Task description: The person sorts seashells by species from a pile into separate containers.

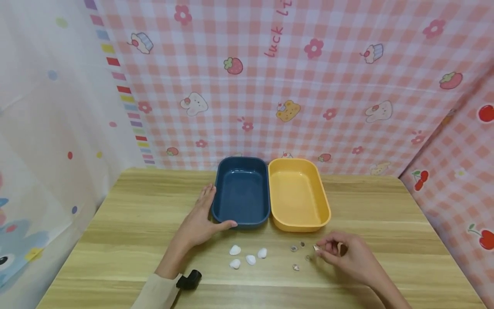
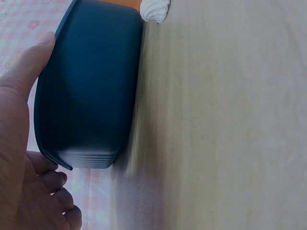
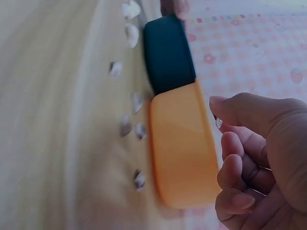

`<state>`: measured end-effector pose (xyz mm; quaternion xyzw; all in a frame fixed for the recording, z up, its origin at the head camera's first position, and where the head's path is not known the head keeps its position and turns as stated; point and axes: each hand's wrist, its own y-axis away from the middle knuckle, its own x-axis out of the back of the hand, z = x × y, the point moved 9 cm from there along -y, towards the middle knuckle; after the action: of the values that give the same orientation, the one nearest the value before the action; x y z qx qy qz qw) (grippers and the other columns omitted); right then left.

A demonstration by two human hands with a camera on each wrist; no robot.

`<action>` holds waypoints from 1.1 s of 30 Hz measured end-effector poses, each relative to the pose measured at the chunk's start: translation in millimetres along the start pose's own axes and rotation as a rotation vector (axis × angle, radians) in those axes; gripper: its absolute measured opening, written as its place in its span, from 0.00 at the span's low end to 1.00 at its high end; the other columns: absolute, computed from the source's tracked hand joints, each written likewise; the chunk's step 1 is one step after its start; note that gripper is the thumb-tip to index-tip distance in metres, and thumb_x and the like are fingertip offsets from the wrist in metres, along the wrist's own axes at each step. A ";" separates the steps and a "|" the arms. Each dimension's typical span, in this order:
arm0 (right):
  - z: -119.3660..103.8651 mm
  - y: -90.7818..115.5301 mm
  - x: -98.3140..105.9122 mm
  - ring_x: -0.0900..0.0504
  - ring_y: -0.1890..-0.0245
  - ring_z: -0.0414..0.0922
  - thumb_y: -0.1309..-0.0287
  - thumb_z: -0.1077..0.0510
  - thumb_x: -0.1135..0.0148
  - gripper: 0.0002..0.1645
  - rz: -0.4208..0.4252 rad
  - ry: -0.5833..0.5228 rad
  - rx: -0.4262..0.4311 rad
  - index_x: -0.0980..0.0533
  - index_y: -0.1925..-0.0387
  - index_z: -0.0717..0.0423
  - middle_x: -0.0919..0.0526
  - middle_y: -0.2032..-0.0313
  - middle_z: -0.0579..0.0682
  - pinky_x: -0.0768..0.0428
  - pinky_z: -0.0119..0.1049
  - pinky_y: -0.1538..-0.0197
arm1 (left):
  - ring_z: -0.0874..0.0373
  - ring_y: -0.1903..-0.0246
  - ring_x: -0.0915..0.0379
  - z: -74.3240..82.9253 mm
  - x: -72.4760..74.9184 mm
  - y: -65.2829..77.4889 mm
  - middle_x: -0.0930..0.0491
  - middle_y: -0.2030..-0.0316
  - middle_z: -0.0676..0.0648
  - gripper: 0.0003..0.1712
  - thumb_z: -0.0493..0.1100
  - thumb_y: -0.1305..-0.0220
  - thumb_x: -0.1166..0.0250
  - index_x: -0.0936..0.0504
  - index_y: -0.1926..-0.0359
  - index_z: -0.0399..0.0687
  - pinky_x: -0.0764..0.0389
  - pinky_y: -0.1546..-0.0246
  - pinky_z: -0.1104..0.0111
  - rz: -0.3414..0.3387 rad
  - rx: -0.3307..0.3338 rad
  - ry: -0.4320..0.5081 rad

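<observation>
My left hand (image 1: 200, 221) rests at the near left corner of a dark blue tray (image 1: 242, 195). Its thumb lies along the front rim and its fingers touch the left side, both fairly straight. Between thumb and index finger, my right hand (image 1: 349, 255) pinches a small brownish-white shell (image 1: 316, 247), held low in front of the yellow tray (image 1: 297, 199). In the right wrist view the pinched shell (image 3: 218, 122) is mostly hidden by the fingertips. Several small dark-patterned shells (image 1: 296, 267) lie just left of that hand.
Several white shells (image 1: 251, 259) lie on the wooden table (image 1: 146, 223) in front of the blue tray. The two trays stand side by side near the back edge, before a pink checked cloth (image 1: 251, 94). A black device (image 1: 189, 280) sits at the left wrist.
</observation>
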<state>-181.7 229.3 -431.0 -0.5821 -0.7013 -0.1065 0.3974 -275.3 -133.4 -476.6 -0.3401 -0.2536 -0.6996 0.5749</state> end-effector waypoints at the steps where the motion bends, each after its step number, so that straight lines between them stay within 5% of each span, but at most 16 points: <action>1: -3.0 -2.6 0.7 0.27 0.77 0.29 0.50 0.58 0.20 0.13 0.004 -0.003 0.007 0.16 0.68 0.37 0.22 0.76 0.32 0.25 0.27 0.76 | 0.48 0.17 0.69 0.0 -0.1 0.1 0.64 0.16 0.48 0.78 0.86 0.56 0.34 0.59 0.16 0.55 0.44 0.24 0.37 -0.001 0.002 0.002; 24: -26.7 -70.1 -12.8 0.25 0.76 0.34 0.47 0.56 0.21 0.09 0.009 -0.051 -0.012 0.15 0.69 0.41 0.22 0.77 0.37 0.24 0.30 0.74 | 0.48 0.17 0.71 -0.5 -0.4 1.1 0.65 0.16 0.49 0.78 0.85 0.57 0.33 0.61 0.16 0.56 0.43 0.25 0.37 -0.023 0.005 -0.012; 33: -23.1 -94.8 -34.0 0.23 0.74 0.38 0.45 0.52 0.21 0.06 -0.015 -0.118 -0.059 0.14 0.67 0.43 0.21 0.76 0.41 0.25 0.29 0.71 | 0.49 0.17 0.70 -1.2 0.3 0.0 0.64 0.16 0.48 0.78 0.87 0.57 0.35 0.60 0.16 0.56 0.42 0.25 0.37 -0.008 -0.002 -0.020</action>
<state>-257.0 161.9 -409.2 -0.5938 -0.7244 -0.0955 0.3370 -275.5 -134.4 -477.2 -0.3469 -0.2600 -0.6987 0.5691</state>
